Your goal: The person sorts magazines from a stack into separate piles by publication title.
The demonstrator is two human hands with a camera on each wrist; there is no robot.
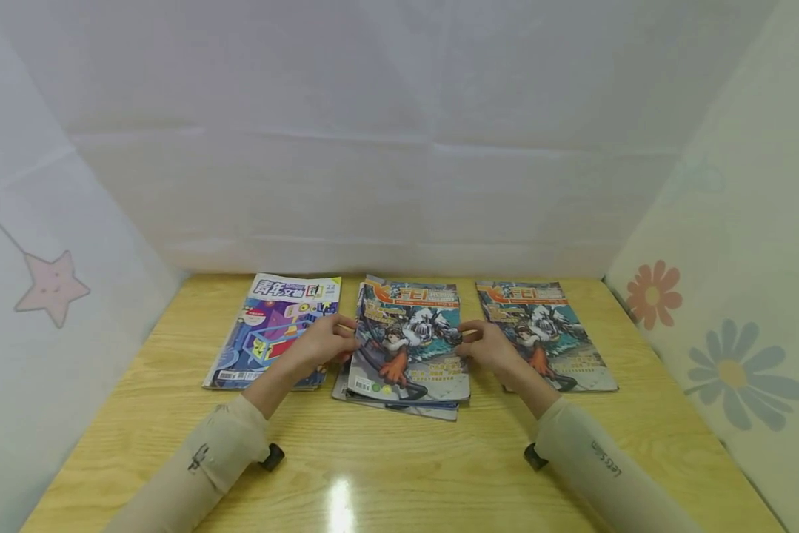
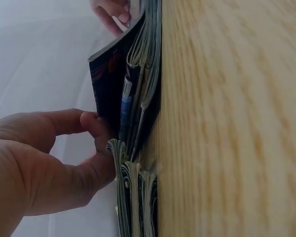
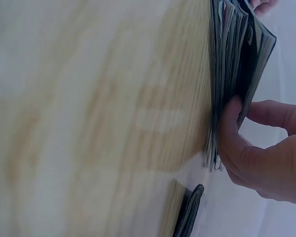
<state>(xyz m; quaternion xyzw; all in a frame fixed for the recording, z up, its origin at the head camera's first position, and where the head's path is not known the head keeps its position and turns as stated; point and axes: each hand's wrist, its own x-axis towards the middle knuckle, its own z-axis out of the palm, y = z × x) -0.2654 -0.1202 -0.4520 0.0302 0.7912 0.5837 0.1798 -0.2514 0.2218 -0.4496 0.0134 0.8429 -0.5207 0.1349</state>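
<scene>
At the middle pile, a comic-style magazine (image 1: 412, 340) with a grey and teal cover lies on top. My left hand (image 1: 324, 343) pinches its left edge, and my right hand (image 1: 492, 348) grips the right edge between thumb and fingers. The left wrist view shows this top magazine (image 2: 106, 84) tilted up from the ones beneath, whose spines and page edges (image 2: 143, 64) show. From the right wrist, a gap parts the held magazine (image 3: 260, 59) from the stacked magazines (image 3: 224, 64) below. My left fingers also come close to the left pile's page edges (image 2: 133, 192).
To the left lies a pile of magazines with a purple and blue cover (image 1: 266, 333). On the right is a magazine (image 1: 549, 340) with the same cover as the held one. All rest on a wooden table (image 1: 399, 474), with white cloth walls (image 1: 399, 148) behind and beside it.
</scene>
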